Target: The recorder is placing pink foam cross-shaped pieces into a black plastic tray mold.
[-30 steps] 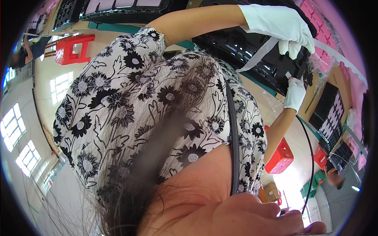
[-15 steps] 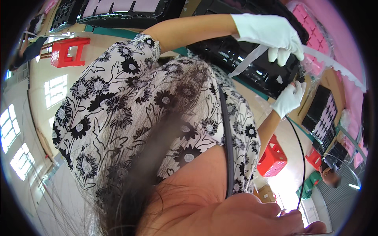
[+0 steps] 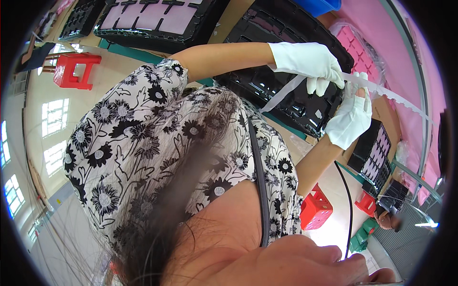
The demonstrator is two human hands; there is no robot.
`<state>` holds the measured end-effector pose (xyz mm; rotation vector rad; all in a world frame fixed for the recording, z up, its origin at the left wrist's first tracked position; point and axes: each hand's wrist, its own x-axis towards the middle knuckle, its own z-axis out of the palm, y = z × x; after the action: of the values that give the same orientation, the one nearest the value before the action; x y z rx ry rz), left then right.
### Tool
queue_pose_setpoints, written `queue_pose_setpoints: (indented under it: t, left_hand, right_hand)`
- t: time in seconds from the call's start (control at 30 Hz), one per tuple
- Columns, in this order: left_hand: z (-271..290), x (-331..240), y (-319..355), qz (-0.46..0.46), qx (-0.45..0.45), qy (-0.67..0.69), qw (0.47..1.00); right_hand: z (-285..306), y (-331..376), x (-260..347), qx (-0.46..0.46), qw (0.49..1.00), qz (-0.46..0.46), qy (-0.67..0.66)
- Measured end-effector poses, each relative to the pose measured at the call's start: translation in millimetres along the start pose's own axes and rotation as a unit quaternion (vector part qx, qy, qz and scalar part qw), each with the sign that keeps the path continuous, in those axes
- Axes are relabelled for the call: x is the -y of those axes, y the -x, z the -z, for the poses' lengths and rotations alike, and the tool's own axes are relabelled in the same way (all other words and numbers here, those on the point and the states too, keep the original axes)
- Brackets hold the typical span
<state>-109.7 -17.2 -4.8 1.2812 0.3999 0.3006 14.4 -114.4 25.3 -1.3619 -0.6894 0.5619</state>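
A whitish translucent strip [image 3: 392,95], scalloped along one edge on its right part, stretches over a glossy black moulded tray [image 3: 267,35]. My left hand [image 3: 310,64], in a white glove, is closed on the strip above the tray, and a flat tail hangs down to its left. My right hand [image 3: 350,117], also white-gloved with a bare fingertip showing, grips the strip just right of my left hand. Its fingers show partly through the strip. A small white patch [image 3: 318,114] lies on the tray near my right wrist.
Another black tray with pink sections [image 3: 157,16] lies at the upper left. A pink moulded piece in clear plastic [image 3: 355,45] and a blue bin [image 3: 319,5] are beyond. A smaller black tray [image 3: 369,152] is at right. Red stools [image 3: 76,70] stand on the floor.
My right hand has risen from the tray's edge to the strip and closed on it. My left hand has shifted left and slightly down, still gripping the strip. The view has tilted slightly.
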Motion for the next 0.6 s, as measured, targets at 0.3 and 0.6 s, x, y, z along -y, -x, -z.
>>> queue_pose_setpoints:
  t: [0.3,0.6]
  left_hand:
    - [-1,-4,11,0.003,-0.008,-0.056,0.998]
    - [11,19,13,-0.045,-0.047,-0.101,0.993]
  right_hand:
    - [-13,14,9,-0.006,1.000,-0.001,0.000]
    - [-5,27,-1,-0.031,0.999,-0.012,0.017]
